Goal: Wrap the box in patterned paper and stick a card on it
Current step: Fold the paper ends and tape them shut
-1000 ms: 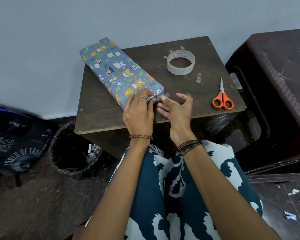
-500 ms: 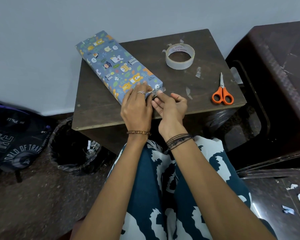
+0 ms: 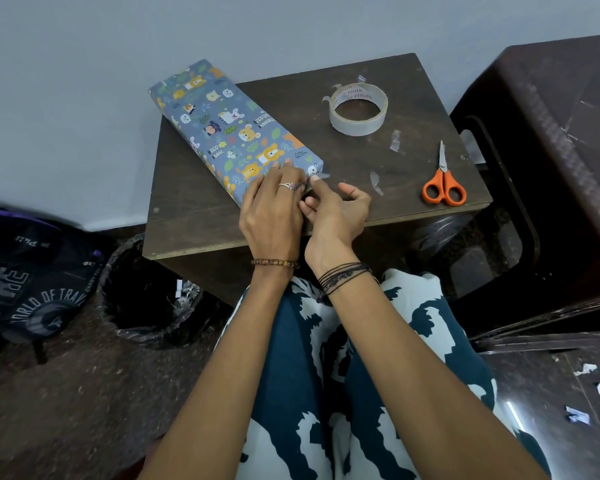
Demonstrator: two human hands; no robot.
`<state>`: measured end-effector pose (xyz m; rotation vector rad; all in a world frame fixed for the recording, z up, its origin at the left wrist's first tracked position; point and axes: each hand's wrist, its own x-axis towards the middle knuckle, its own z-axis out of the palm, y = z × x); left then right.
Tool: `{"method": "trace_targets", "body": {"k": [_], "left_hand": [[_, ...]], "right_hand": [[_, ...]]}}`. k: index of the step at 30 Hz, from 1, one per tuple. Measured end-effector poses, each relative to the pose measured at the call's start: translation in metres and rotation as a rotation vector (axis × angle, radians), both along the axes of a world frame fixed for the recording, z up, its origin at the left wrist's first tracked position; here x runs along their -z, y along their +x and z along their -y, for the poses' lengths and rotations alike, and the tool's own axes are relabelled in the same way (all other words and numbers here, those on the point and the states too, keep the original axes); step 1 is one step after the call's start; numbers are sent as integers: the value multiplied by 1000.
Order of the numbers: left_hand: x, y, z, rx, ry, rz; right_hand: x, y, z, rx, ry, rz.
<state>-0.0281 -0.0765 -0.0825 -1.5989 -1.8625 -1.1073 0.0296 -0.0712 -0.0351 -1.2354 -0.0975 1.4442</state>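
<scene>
1. A person seated at a small dark worktop tapes the near end of a box, already covered in blue animal-print paper; the box lies at an angle across the worktop's left half, its far corner past the back edge by the wall.

2. The left hand rests flat over the box's near end, fingers straight and pressing down, apparently to keep the folded paper from springing open.

3. The right hand has its fingers curled, thumb and forefinger pinching a strip of clear tape at the box's near corner. How much of the strip already sticks to the paper cannot be told.

4. A tape roll sits near the back of the worktop, well apart from the box, and orange scissors lie at the right front corner, both within the right hand's reach.

5. Two spare strips cling to the worktop between roll and scissors, probably cut ahead for quick picking.

6. A bin stands on the floor to the left, beside a dark bag.

7. No card is in view; by my reckoning the wrapping is almost done and the card step remains.
</scene>
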Motion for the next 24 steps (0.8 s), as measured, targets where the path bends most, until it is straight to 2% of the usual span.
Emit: {"method": "trace_targets", "body": {"k": [16,24], "left_hand": [[4,-4,1,50,-53,-23],[-2,-6,3,92,-114,-83]], "right_hand": [[8,-3,-3,-19,79,101],[4,17,-6,-187,202,320]]}}
